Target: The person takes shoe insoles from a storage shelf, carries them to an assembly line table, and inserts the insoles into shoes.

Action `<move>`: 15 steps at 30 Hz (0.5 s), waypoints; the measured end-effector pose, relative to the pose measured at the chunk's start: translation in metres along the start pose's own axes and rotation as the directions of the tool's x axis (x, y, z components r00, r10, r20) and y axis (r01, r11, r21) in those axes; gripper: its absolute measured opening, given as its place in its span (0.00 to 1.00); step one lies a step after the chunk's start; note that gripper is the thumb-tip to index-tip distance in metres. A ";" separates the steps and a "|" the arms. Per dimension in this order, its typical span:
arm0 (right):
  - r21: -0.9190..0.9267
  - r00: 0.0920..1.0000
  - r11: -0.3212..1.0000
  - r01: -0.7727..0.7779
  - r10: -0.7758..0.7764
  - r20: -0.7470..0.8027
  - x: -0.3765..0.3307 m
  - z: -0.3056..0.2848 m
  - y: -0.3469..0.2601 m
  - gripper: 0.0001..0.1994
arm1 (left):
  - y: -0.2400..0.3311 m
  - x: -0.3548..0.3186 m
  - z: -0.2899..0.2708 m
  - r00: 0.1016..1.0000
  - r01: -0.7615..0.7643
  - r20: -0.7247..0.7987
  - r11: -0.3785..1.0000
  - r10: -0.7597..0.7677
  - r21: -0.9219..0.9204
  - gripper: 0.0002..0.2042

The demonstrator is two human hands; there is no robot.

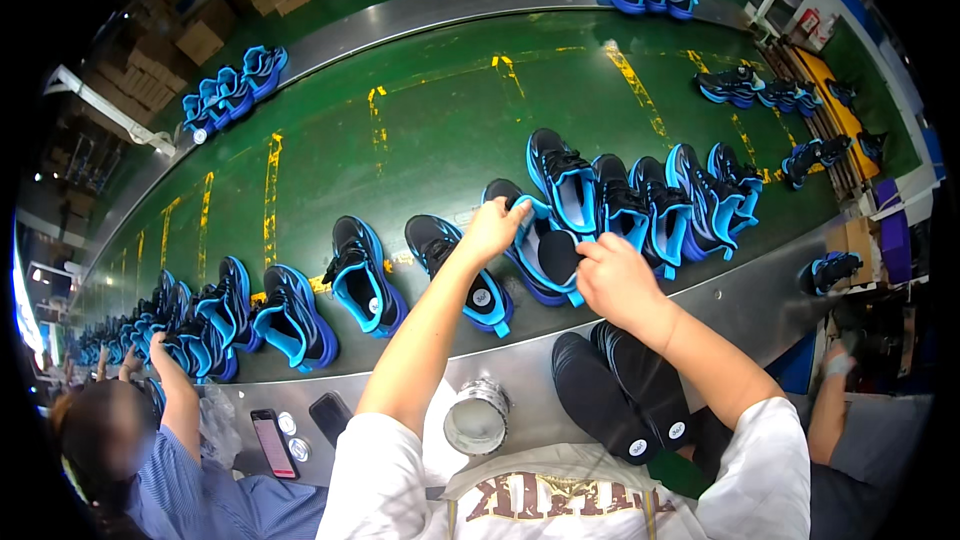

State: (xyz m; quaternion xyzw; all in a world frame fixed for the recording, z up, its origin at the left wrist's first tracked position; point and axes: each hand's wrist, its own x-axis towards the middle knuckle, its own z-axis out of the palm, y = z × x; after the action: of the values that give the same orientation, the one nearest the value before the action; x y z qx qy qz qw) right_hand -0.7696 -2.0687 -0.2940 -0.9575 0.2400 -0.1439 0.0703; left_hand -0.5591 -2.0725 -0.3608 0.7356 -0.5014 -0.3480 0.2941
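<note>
A black and blue sneaker (539, 292) stands on the green belt in front of me. My left hand (492, 227) pinches the light-blue collar of its opening. My right hand (622, 285) is closed at the heel side, with its fingertips on a black insole (558, 258). The insole's rounded heel end sticks up from the opening; its front part is hidden inside. Another sneaker (563, 175) stands right behind. To the left is a sneaker (455, 260) with a round white sticker on its insole. A stack of black insoles (625, 390) lies below my right forearm.
Several sneakers (670, 202) stand to the right and a long row (215, 320) to the left. An open jar (476, 418), phones (274, 442) and round white stickers (287, 424) lie on the metal ledge (530, 360). A co-worker (180, 450) reaches in at left; another person's arm (828, 405) shows at right.
</note>
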 end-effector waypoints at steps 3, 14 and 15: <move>-0.119 0.987 0.987 -0.106 0.119 0.112 0.005 0.046 0.003 0.05 | 0.000 0.006 0.008 0.997 0.060 0.061 0.996 -0.056 -0.061 0.25; -0.117 0.822 0.917 -0.381 0.394 0.411 0.025 0.035 -0.009 0.17 | 0.013 -0.001 0.006 0.987 0.147 -0.044 0.983 -0.153 -0.112 0.29; -0.051 0.782 0.929 -0.366 0.337 0.524 0.027 0.038 0.003 0.16 | 0.012 -0.002 0.007 0.987 0.150 -0.046 0.982 -0.156 -0.118 0.29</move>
State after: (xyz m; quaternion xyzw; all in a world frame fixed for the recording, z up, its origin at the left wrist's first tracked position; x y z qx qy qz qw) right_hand -0.7361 -2.0818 -0.3244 -0.8962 0.3816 0.1317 0.1840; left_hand -0.5721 -2.0750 -0.3550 0.7632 -0.4143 -0.3771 0.3219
